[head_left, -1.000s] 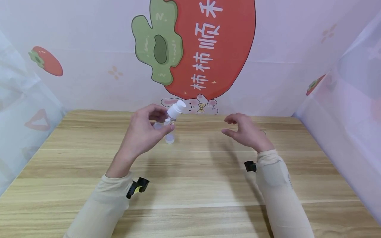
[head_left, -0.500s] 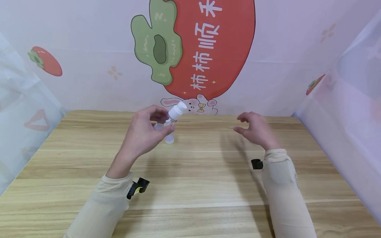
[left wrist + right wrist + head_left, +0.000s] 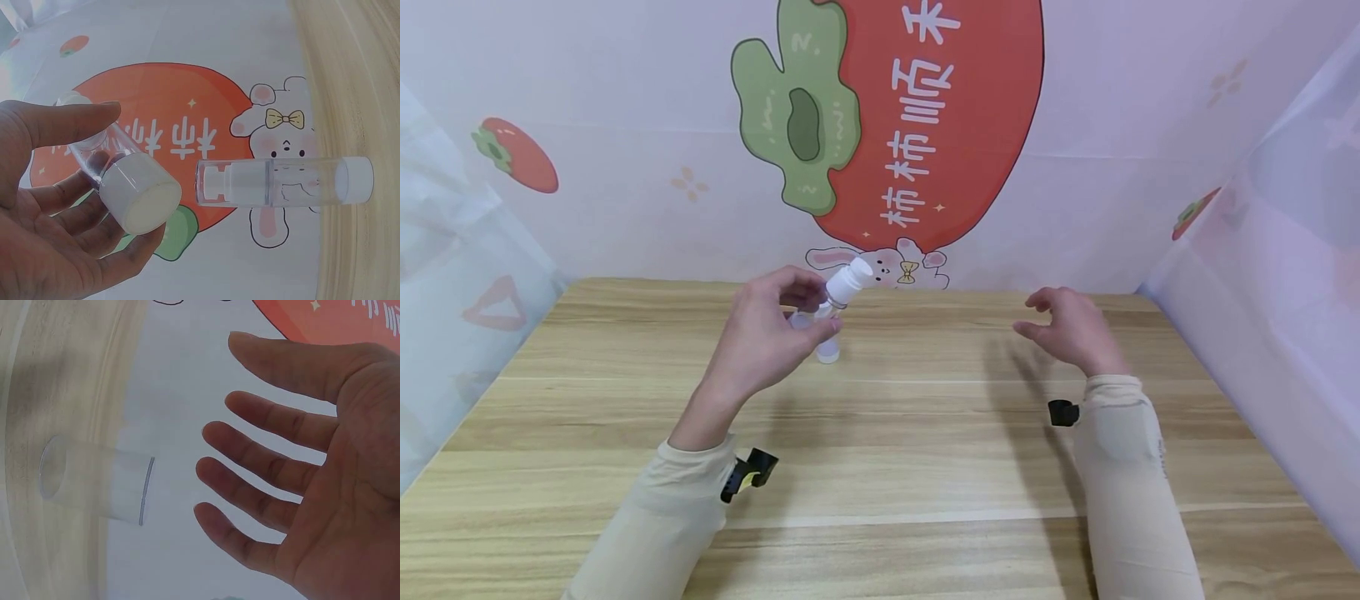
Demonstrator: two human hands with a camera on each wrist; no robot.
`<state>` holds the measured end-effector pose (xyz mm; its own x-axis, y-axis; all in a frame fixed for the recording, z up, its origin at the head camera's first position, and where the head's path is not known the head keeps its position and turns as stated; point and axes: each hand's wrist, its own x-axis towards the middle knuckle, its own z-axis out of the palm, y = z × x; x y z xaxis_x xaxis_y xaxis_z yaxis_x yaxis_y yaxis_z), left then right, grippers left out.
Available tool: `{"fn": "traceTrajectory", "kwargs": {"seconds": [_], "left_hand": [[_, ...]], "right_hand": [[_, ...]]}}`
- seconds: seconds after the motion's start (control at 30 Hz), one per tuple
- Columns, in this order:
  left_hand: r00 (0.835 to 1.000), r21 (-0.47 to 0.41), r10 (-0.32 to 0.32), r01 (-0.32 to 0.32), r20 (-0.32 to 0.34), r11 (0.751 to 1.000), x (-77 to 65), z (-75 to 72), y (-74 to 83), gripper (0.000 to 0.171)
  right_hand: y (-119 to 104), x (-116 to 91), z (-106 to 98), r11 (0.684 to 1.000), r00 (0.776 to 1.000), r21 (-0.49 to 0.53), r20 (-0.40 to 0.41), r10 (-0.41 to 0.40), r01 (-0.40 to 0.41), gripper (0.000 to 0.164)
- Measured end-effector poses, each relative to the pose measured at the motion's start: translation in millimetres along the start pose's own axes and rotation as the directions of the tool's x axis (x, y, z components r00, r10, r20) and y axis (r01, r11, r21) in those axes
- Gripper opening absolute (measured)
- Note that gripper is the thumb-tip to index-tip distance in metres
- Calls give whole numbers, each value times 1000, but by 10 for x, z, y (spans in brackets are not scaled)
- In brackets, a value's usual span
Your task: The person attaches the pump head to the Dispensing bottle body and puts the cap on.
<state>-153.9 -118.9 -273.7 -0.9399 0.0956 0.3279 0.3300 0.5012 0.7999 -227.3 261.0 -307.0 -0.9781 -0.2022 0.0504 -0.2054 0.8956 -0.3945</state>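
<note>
My left hand [image 3: 767, 329] holds a small pump bottle [image 3: 847, 281] between thumb and fingers, tilted, with its white pump end up to the right. In the left wrist view, the bottle's clear body and white base [image 3: 142, 195] show in front of the fingers. Just behind it, a second clear pump bottle [image 3: 306, 181] with a white base stands upright on the table, a clear cap over its pump. My right hand [image 3: 1067, 329] hovers empty, fingers loosely spread. Close to its fingertips in the right wrist view, a clear cap [image 3: 100, 481] with a silvery rim stands on the table.
The wooden table [image 3: 880, 483] runs back to a printed cloth backdrop [image 3: 625, 208] with a large red persimmon and a rabbit. Cloth sides [image 3: 1300, 275] rise at left and right. Each sleeve carries a small black wrist camera [image 3: 752, 473].
My right hand has moved to the right, away from the left hand, and stays empty. The left hand keeps holding the tilted bottle in nearly the same place.
</note>
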Motion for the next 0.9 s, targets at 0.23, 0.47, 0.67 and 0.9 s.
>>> {"fn": "traceTrajectory", "kwargs": {"seconds": [0.23,0.47,0.67,0.9], "left_hand": [[1000,5,0,0,2,1000,-8,-6,3,36],[1000,-1,-3,3,3,1000,-11,-5,6,35],[1000,0,3,-3,3,1000,-11,-1,6,35],[1000,-2,10,-10,5,1000,-5,10,0,35]], "right_hand": [[66,-8,4,999,999,-13,19,32,-31,48],[107,-9,12,998,997,-23,51,59,-58,50],[129,-10,17,996,992,-26,85,91,-89,54],[167,4,45,994,989,-36,106,102,-99,51]]}}
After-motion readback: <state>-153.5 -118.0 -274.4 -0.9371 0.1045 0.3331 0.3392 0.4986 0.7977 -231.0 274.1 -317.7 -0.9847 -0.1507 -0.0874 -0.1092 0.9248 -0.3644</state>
